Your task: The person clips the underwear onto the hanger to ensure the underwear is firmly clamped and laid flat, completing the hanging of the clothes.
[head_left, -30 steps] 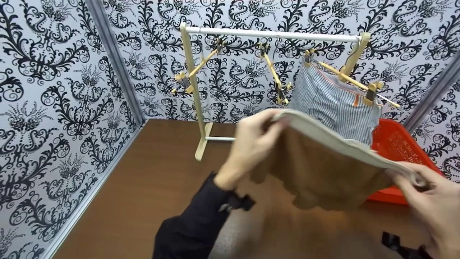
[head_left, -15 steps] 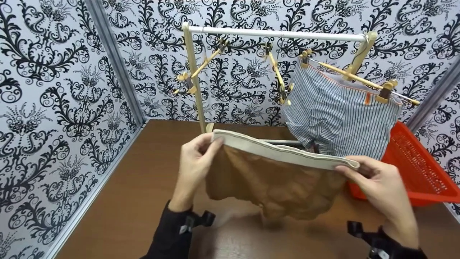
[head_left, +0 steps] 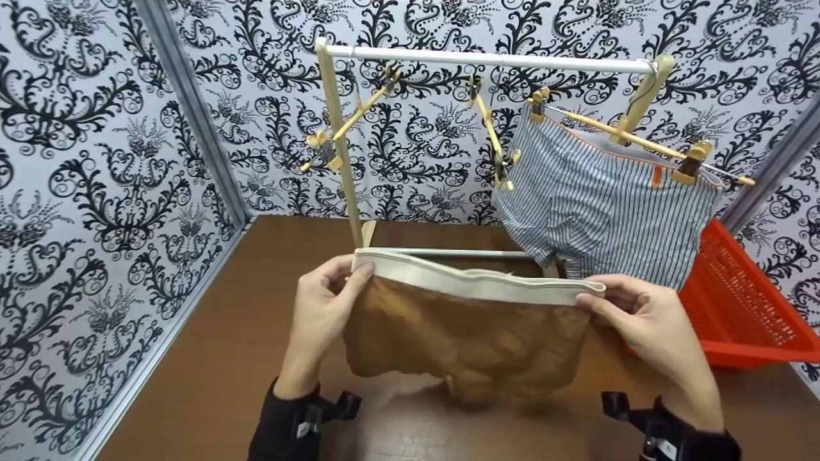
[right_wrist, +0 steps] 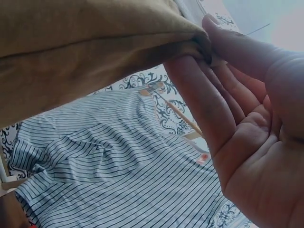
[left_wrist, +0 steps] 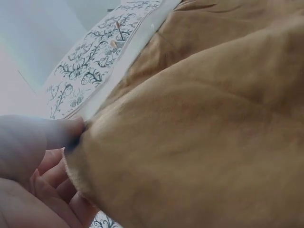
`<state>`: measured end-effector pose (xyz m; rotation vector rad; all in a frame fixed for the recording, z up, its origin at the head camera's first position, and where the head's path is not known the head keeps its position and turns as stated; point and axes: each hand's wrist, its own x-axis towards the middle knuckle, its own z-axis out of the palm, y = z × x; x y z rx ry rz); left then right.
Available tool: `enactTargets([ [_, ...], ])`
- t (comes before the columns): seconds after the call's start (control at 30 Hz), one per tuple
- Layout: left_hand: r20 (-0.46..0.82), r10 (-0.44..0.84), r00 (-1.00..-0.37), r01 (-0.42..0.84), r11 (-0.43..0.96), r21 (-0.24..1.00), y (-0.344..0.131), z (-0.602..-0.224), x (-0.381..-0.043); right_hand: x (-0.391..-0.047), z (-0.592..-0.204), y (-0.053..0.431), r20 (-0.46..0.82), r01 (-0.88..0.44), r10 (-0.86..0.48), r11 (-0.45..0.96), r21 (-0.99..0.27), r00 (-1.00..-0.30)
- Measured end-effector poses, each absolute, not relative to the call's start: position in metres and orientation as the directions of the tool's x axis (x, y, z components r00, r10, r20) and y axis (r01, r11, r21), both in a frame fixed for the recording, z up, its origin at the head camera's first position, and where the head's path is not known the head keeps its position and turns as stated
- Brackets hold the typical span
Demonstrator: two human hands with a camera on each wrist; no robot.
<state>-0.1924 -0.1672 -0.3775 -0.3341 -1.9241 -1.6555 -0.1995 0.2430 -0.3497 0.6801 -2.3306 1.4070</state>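
Note:
Brown underpants with a cream waistband hang stretched between my two hands, above the table. My left hand pinches the left end of the waistband between thumb and fingers. At the other end, my right hand pinches the waistband the same way. In the left wrist view the brown cloth fills most of the picture beside the thumb. Behind my right hand, striped boxer shorts hang from a clip hanger; the right wrist view shows these shorts below the brown cloth.
A small clothes rack with a white top rail stands at the back. Two more clip hangers dangle from it, a left hanger and a middle hanger. A red plastic basket stands at the right on the brown table.
Both hands have moved left and down with the brown underpants, whose waistband now lies closer to level. The striped shorts on their hanger have swung round to face the camera more.

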Motion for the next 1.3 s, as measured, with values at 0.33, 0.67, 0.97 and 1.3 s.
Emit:
enactTargets([
  [0.33, 0.502, -0.071, -0.862, 0.472, 0.248, 0.846, -0.175, -0.380, -0.192, -0.200, -0.352, 0.238, 0.408, -0.462, -0.217, 0.435, -0.773, -0.887],
  [0.67, 0.438, 0.020, -0.899, 0.431, 0.229, 0.873, -0.175, -0.373, -0.180, -0.198, -0.350, 0.241, 0.357, -0.426, -0.236, 0.417, -0.803, -0.904],
  [0.97, 0.343, 0.105, -0.933, 0.359, 0.300, 0.884, -0.180, -0.406, -0.212, -0.229, -0.379, 0.229, 0.273, -0.368, -0.249, 0.558, -0.744, -0.929],
  [1.3, 0.219, 0.116, -0.969, 0.243, 0.271, 0.931, -0.185, -0.457, -0.243, -0.259, -0.418, 0.222, 0.271, -0.449, -0.358, 0.729, -0.517, -0.893],
])
